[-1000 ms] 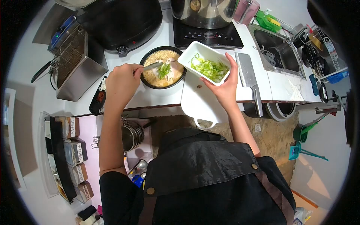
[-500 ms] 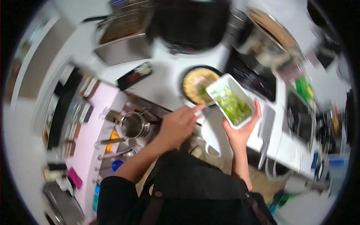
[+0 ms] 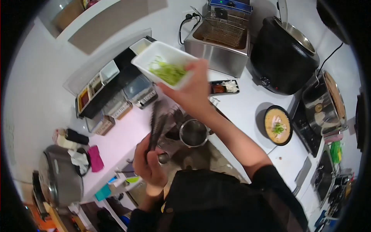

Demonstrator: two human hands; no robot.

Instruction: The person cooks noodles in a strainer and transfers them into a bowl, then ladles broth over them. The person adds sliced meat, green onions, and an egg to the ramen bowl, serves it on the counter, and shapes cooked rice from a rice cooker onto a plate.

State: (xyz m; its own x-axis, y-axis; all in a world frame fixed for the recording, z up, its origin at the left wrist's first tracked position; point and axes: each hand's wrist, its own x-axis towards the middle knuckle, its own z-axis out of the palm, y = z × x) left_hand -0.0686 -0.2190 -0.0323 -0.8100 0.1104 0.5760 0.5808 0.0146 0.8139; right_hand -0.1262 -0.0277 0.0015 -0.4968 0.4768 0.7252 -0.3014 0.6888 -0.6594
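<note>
My right hand point(image 3: 191, 91) grips one end of a white rectangular container point(image 3: 160, 46), slightly blurred and tilted. Thin-sliced green onion point(image 3: 170, 72) lies inside it. The container is held up beside the black condiment rack point(image 3: 116, 87). Lower down, my left hand point(image 3: 150, 164) is closed around dark tongs point(image 3: 156, 125) pointing upward, smeared by motion. To the right, a black bowl of soup point(image 3: 278, 125) stands on the white counter, with pale slices and a green onion pile point(image 3: 278, 128) in the middle.
A small black tray point(image 3: 219, 89) with red and white toppings lies below the steel fryer point(image 3: 216, 54). A black soup warmer point(image 3: 284, 58) and steel pot point(image 3: 322, 102) stand at the right. A knife point(image 3: 303, 174) lies on the counter. Steel vessel point(image 3: 193, 133) sits near my arms.
My view has turned left. My right hand has carried the container from beside the bowl to the condiment rack. My left hand has moved away from the bowl.
</note>
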